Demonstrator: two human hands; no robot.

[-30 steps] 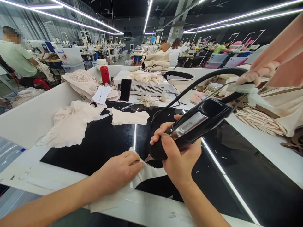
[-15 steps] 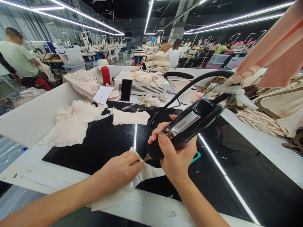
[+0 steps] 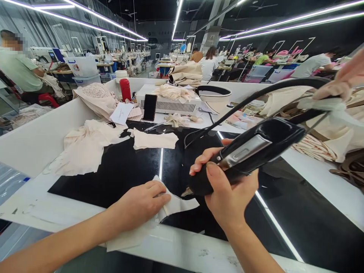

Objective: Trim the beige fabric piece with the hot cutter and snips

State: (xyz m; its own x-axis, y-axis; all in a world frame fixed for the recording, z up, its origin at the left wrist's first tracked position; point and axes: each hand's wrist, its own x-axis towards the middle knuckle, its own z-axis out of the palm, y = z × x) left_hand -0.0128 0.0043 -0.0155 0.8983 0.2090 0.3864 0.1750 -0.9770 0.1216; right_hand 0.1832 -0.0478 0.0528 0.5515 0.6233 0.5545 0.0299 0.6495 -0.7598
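Observation:
My left hand [image 3: 142, 203], fingers curled and thumb forward, pinches and presses a pale fabric piece [image 3: 184, 205] against the black board [image 3: 119, 159] at the table's front. A narrow strip shows under its fingertips, and part of the fabric hangs over the front edge. Wrapped in my right hand [image 3: 229, 189] is a black corded hand tool [image 3: 256, 146] with a silver lever and a pointed metal tip [image 3: 187, 192]. It is held slanted, its tip down left, beside the fabric's upper edge. Whether the tip touches the board cannot be made out.
Above the board lie a flat cream fabric piece [image 3: 155, 139] and a crumpled fabric heap [image 3: 82, 146]. Behind them stand a phone [image 3: 149, 107], a red bottle [image 3: 125, 90] and a white vented box [image 3: 170, 106]. The tool's black cable [image 3: 250, 96] arcs up right. Co-workers sit further back.
My right hand and the tool have moved right, so the tip is drawn away from my left fingertips. More of the fabric shows between my hands. My left hand keeps its hold.

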